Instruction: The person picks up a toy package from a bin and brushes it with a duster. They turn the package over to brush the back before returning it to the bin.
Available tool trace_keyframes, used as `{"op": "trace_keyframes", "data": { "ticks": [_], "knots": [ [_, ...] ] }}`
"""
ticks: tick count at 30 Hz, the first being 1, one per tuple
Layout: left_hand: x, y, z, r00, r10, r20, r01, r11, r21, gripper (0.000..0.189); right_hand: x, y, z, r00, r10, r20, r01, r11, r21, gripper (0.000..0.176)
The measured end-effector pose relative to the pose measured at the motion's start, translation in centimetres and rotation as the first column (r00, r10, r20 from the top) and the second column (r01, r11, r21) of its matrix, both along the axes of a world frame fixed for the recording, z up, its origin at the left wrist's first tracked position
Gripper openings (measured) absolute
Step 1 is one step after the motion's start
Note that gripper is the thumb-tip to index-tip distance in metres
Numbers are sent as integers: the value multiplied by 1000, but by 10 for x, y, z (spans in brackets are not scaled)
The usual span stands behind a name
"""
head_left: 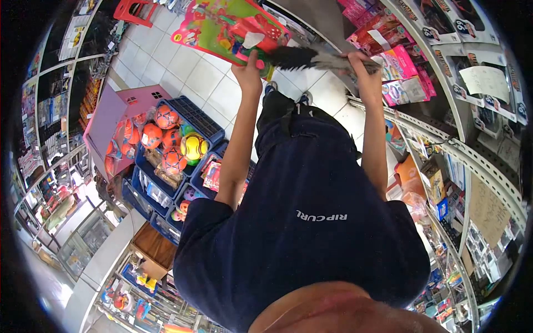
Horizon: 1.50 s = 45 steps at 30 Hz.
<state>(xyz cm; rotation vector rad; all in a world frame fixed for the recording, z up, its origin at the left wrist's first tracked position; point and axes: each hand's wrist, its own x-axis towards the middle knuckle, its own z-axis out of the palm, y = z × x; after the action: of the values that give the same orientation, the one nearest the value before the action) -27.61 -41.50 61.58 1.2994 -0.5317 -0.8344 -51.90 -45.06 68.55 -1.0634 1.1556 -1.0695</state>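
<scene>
My left hand (pixel 248 76) is closed on the edge of a packaged toy set (pixel 236 30), a bright green and pink card with red and multicoloured pieces on its front. The card is held up at the top of the view, tilted, above the floor. My right hand (pixel 366 77) is wrapped round a feather duster (pixel 294 57) with black and grey feathers. Its dark feathers point left, and their tip reaches the lower right edge of the card, close beside my left hand.
Blue crates (pixel 191 119) with orange balls (pixel 166 116) stand to the left beside a pink toy house panel (pixel 114 119). Metal shelves (pixel 472 161) with pink boxed toys (pixel 400 64) rise close on the right. A red stool (pixel 135 12) sits at the back on the tiled floor (pixel 191 69).
</scene>
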Motion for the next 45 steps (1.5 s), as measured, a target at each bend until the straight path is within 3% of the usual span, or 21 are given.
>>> {"op": "trace_keyframes", "data": {
  "ticks": [4, 8, 11, 13, 14, 16, 17, 19, 20, 23, 24, 26, 27, 28, 30, 31, 34, 38, 42, 43, 45],
  "knots": [
    [-8, 4, 0, 989, -51, 138, 49, 999, 20, 15, 10, 4, 16, 987, -60, 147, 60, 998, 10, 24],
    [-11, 3, -15, 994, -61, 93, 63, 998, -18, 14, 7, 1, 15, 998, -27, 61, 30, 998, -50, 24],
    [-14, 5, -5, 984, -89, 153, 88, 996, 16, 14, 4, 3, 10, 958, 6, 288, -25, 998, 62, 24],
    [-14, 5, -6, 987, -92, 134, 91, 996, 17, 15, 6, -1, 6, 992, -59, -111, 38, 982, -187, 25],
    [-14, 4, -6, 989, -94, 118, 93, 996, 16, 17, 3, 0, 6, 992, -59, -111, 37, 982, -188, 25],
    [-12, 5, -7, 984, -105, 143, 111, 993, -31, 17, -2, 1, 7, 970, 64, 234, -68, 998, 8, 26],
    [-12, 7, -8, 979, -118, 165, 132, 989, -74, 17, -2, 1, 5, 970, 62, 234, -67, 998, 12, 26],
    [-12, 6, -11, 993, -96, 72, 99, 994, -40, 17, -1, -2, 0, 992, -56, -110, 36, 983, -181, 26],
    [-13, 6, -12, 998, -67, -19, 67, 998, -5, 17, -2, -1, 0, 992, -59, -112, 38, 983, -180, 26],
    [-13, 5, -9, 996, -53, 73, 54, 999, -8, 15, -8, 0, 3, 976, 54, 212, -69, 995, 66, 22],
    [-13, 7, -8, 996, -56, 73, 56, 998, -2, 15, -8, 2, 3, 976, 51, 213, -67, 995, 72, 22],
    [-14, 5, -6, 1000, -16, 16, 16, 1000, -22, 15, -6, 0, 2, 998, 3, -65, -3, 1000, 2, 20],
    [-13, 5, -8, 999, -33, -25, 32, 999, -29, 15, -6, -5, -4, 936, -45, -350, -14, 987, -163, 24],
    [-12, 5, -10, 999, -33, -25, 33, 999, -33, 15, -10, -5, -7, 936, -46, -350, -14, 986, -167, 24],
    [-10, 5, -13, 989, -63, 131, 62, 998, 9, 14, -14, -1, -7, 990, 56, 132, -61, 997, 39, 25],
    [-9, 9, -15, 989, -66, 131, 64, 998, 18, 14, -13, 1, -8, 990, 52, 134, -59, 997, 47, 25],
    [-13, 8, -14, 998, -67, -14, 67, 998, 1, 14, -13, -1, -9, 980, -28, -195, 14, 997, -72, 26],
    [-17, 0, -14, 992, -13, -127, 0, 994, -107, 17, -16, 7, -6, 969, 128, -210, -139, 989, -41, 22],
    [-18, -5, -13, 967, 9, -254, -51, 986, -159, 21, -1, 28, -8, 953, 80, -291, -184, 918, -350, 16],
    [-16, -6, -16, 967, 10, -255, -53, 986, -161, 21, -1, 32, -9, 928, 160, -337, -230, 957, -180, 15],
    [-13, -4, -23, 975, -11, -220, -19, 991, -133, 29, -2, 38, -7, 942, 163, -292, -212, 966, -147, 15]
  ]
}}
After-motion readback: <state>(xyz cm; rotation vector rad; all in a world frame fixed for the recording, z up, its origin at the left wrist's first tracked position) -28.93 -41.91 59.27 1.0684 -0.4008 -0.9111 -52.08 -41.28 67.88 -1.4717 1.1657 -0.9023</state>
